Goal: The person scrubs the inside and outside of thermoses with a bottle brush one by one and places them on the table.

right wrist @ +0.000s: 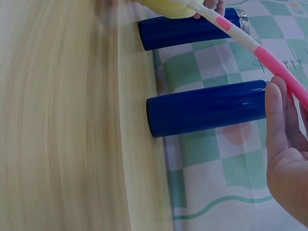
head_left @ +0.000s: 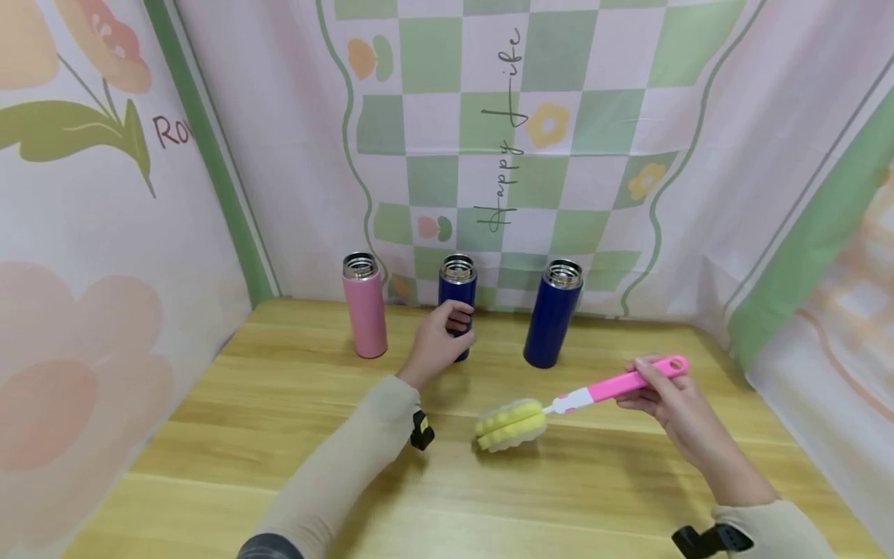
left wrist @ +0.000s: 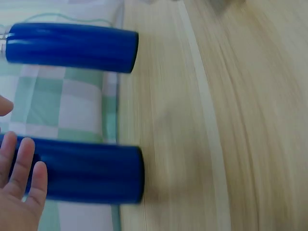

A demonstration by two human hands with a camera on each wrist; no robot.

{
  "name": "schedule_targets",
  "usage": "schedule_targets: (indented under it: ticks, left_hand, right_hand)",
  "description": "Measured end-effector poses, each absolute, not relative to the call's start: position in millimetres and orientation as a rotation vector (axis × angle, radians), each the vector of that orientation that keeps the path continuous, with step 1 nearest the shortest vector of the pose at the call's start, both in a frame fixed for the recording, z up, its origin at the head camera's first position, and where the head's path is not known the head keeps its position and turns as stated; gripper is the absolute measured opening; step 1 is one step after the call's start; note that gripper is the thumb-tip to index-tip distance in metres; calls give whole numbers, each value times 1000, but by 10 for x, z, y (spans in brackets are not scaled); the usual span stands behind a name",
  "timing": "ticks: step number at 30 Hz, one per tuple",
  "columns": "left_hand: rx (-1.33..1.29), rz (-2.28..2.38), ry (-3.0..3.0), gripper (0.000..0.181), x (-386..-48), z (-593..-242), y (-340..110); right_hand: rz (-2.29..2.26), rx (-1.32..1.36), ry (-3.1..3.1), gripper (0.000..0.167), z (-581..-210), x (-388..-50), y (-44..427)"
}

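Head: right hand (head_left: 669, 400) grips the brush (head_left: 576, 400) over the table (head_left: 531, 505), long axis slanting, sponge (head_left: 512, 425) leftward, nearer the wearer; pink bottle (head_left: 366, 314) and two blue bottles (head_left: 554, 320) stand open-mouthed near the back edge, insides unclear; left wrist: left hand (left wrist: 17, 198) unclenched at one blue bottle, gap before the other; right wrist: handle (right wrist: 276, 66) grasped.

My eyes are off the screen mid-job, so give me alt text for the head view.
Right hand holding a yellow sponge brush by its pink handle over a wooden table; left hand at the middle blue bottle. A pink bottle stands left of it and a second blue bottle right, all open-topped, before a checkered backdrop.
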State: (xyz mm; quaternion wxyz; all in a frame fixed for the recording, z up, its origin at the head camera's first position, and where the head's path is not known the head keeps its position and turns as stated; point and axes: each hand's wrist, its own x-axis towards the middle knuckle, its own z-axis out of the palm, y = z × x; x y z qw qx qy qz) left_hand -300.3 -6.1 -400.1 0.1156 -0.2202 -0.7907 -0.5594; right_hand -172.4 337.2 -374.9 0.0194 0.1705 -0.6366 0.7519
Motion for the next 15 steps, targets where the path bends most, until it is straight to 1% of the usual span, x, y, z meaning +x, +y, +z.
schedule_targets:
  ticks: [9,12,15]
  left_hand:
    - [-759,-1779,-2377,31,-3001,-4060,243]
    - [-752,-1786,-2438,35,-3052,-4055,382]
    - [-736,-1801,-2534,45,-3106,-4044,520]
  right_hand:
    - [2336,549,-1961,29,-3755,-1703,3481]
    - [2330,570,-1951,31,-3744,-1703,3534]
    - [2332,592,-1947,32,-3735,-1694,3591]
